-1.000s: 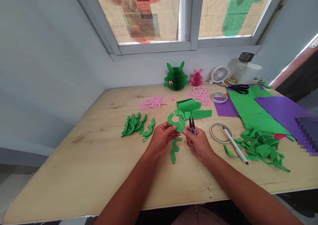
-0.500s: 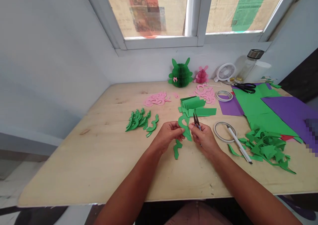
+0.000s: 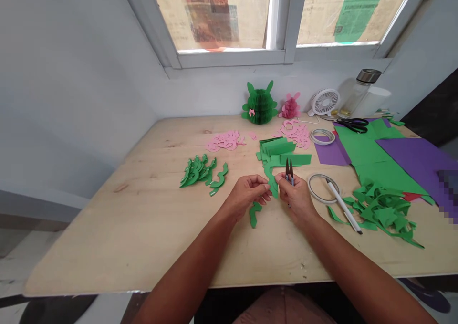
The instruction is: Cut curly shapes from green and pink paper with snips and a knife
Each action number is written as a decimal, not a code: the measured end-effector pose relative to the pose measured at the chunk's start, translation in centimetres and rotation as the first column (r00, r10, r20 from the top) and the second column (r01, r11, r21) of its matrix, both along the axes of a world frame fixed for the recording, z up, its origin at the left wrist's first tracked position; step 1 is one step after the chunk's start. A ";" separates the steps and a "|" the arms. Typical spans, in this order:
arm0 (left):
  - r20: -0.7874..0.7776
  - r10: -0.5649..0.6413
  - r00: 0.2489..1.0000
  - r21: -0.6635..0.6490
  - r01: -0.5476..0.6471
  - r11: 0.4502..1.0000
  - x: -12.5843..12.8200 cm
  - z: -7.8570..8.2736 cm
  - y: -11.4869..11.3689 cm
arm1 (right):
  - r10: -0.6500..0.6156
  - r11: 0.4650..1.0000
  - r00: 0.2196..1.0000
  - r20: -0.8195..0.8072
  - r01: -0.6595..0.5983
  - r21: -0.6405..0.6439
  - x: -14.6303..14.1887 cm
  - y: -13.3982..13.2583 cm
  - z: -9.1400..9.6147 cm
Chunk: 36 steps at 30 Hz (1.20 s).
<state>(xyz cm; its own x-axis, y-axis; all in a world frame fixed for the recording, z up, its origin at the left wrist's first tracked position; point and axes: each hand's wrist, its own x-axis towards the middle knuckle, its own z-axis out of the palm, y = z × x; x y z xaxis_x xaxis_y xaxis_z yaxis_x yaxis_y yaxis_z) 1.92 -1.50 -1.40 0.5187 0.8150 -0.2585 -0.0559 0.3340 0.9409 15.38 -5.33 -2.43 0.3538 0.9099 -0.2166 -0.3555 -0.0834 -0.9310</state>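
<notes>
My left hand (image 3: 246,194) and my right hand (image 3: 296,197) meet over the middle of the wooden table (image 3: 143,238). Both pinch a curved green paper cutout (image 3: 271,177) standing upright between them. The right hand also grips small snips (image 3: 289,169), blades pointing up and away. A wavy green offcut (image 3: 254,213) lies on the table just below my left hand. Folded green paper strips (image 3: 281,152) lie right behind the hands.
A pile of cut green shapes (image 3: 200,173) lies left, pink cutouts (image 3: 225,141) behind. Tape rings (image 3: 321,188), a white pen (image 3: 344,205), green scraps (image 3: 384,213), green and purple sheets (image 3: 382,157), black scissors (image 3: 352,123), a small fan (image 3: 325,103), a bottle and two paper bunnies (image 3: 260,105) fill the right and back.
The green cutout has turned from lying curved to standing more upright between my hands. The snips have risen slightly with my right hand. The camera view shifted a little.
</notes>
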 end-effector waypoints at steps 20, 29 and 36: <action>0.016 0.112 0.994 0.032 -0.112 0.993 0.3 -0.2 0.0 | 0.011 1.000 1.000 -0.004 -0.011 0.021 -0.1 0.0 -0.5; 0.056 0.170 0.984 0.075 -0.174 0.982 -1.4 0.7 1.6 | 0.216 0.976 0.972 0.093 -0.215 -0.017 0.1 -0.6 0.2; 0.071 0.150 0.986 0.112 -0.157 0.981 -2.7 1.2 2.3 | 0.391 0.920 0.887 0.244 -0.379 -0.096 0.6 -0.5 0.2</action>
